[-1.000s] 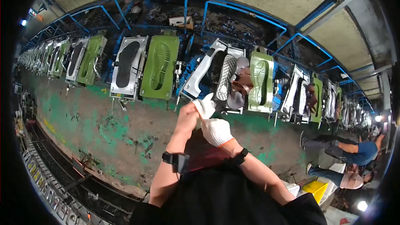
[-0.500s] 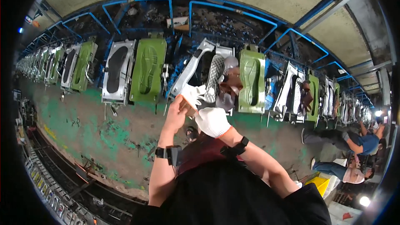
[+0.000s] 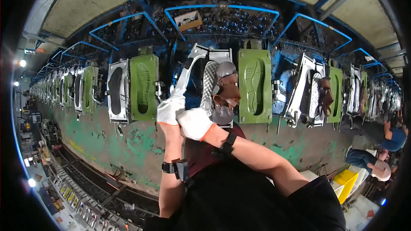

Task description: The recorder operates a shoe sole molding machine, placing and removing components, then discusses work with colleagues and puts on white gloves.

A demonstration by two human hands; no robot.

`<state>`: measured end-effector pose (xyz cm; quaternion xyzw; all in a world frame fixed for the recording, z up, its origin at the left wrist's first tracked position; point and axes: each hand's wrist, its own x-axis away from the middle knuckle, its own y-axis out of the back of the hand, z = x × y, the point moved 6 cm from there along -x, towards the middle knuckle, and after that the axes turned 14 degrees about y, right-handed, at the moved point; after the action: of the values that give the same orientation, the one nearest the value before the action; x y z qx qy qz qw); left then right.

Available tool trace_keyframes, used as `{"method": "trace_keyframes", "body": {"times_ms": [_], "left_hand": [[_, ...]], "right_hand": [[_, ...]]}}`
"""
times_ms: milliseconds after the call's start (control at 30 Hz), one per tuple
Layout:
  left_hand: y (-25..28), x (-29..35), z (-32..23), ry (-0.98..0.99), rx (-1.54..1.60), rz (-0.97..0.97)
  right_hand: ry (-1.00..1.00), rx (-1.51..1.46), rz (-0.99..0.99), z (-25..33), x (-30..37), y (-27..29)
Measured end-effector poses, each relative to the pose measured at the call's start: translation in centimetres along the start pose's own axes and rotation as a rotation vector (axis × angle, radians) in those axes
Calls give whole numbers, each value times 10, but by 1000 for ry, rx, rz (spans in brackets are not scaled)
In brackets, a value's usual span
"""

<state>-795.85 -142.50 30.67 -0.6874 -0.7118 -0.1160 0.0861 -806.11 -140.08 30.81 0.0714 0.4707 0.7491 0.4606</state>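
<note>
In the head view, the gloved left hand (image 3: 171,109), left of centre, met the lower end of a silver frame (image 3: 183,79); the gloved right hand (image 3: 196,124) adjoined it. I could not tell either's grip. Brown straps (image 3: 227,93) sat upper centre.

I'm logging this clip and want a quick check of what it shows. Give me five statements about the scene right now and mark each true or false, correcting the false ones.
1. The left hand and right hand wear white gloves. True.
2. The two hands are held far apart. False: they are close together, overlapping in the view.
3. The brown straps nearest the hands have a green mould just to their right. True.
4. The yellow bin is at the picture's upper left. False: the yellow bin is at the lower right.
5. A black band is on each wrist. True.
</note>
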Motion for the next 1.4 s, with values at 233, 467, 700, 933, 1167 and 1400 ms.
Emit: {"method": "trace_keyframes", "body": {"times_ms": [233,467,700,933,1167,1400], "left_hand": [[23,-29,31,40,-261,-187],[-78,-53,-33,108,-688,258],[-34,-57,15,18,-253,-113],[-120,-8,-53,-663,-1579,-436],[-111,9,-23,-541,-1436,-195],[-103,72,-64,-559,-1300,-254]], "right_hand": [[50,-73,-98,-9,10,-1],[-21,129,-356,-29,10,50],[202,24,139,-4,39,34],[135,-4,115,-26,68,54],[127,-167,397,-20,101,49],[6,-226,319,-20,92,63]]}}
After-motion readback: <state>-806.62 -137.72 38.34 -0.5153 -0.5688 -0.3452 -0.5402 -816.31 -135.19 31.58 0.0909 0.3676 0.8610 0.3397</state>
